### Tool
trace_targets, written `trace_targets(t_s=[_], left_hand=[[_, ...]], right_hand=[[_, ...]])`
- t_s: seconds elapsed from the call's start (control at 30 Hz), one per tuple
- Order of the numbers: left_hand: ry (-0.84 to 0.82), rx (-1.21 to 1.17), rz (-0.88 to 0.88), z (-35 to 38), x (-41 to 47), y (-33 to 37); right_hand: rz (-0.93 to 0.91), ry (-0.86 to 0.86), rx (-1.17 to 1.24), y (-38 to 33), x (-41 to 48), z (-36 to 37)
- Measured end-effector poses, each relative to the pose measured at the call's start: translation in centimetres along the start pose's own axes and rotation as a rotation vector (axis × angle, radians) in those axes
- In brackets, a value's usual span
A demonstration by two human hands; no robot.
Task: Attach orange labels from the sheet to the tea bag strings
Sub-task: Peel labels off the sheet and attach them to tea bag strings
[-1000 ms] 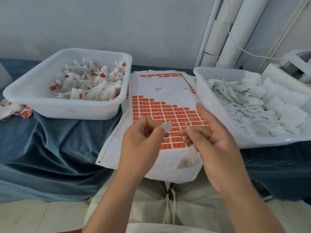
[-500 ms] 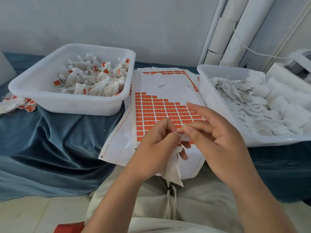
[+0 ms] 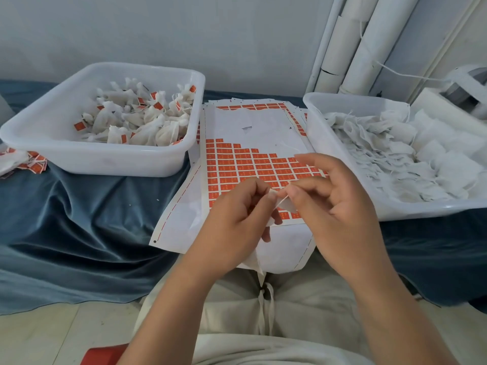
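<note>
A sheet of orange labels (image 3: 245, 164) lies on the blue cloth between two white tubs. Over its near edge my left hand (image 3: 234, 225) and my right hand (image 3: 334, 204) meet fingertip to fingertip. Both pinch one white tea bag (image 3: 283, 204), whose lower part hangs down behind my left hand. Its string is too thin to make out. The left tub (image 3: 110, 162) holds tea bags with orange labels on them. The right tub (image 3: 342, 164) holds plain white tea bags.
A blue cloth (image 3: 87, 222) covers the table. A small heap of labelled bags (image 3: 23, 164) lies at the far left edge. White pipes (image 3: 355, 48) run up the wall behind the right tub. A white roll device (image 3: 463, 93) sits at far right.
My hands have come together: a second ago they were apart, the bag hanging from the right one. Now both pinch the bag near its top. The view has shifted slightly.
</note>
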State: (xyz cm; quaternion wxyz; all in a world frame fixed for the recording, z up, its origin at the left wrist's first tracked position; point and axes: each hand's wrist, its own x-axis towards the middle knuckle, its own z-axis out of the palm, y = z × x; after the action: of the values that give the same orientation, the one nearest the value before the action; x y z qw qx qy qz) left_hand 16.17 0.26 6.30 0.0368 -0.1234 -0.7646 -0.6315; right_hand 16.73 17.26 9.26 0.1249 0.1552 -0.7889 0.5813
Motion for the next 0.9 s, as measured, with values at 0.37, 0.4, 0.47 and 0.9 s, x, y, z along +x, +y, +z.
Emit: trace_targets(t_s=[0.37,0.4,0.47,0.9], left_hand=[[0.004,0.249,0.055,-0.1,0.1,-0.3],[0.0,0.255,0.061,-0.2,0.1,-0.3],[-0.005,0.264,0.069,-0.2,0.0,-0.3],[0.121,-0.042,0.017,-0.4,0.0,0.9]], right_hand=[[-0.025,0.08,-0.109,0.8,-0.1,1.0],[-0.039,0.092,-0.128,0.8,-0.1,1.1],[-0.064,0.111,-0.158,0.9,-0.2,1.1],[0.026,0.154,0.102,1.4,0.1,1.2]])
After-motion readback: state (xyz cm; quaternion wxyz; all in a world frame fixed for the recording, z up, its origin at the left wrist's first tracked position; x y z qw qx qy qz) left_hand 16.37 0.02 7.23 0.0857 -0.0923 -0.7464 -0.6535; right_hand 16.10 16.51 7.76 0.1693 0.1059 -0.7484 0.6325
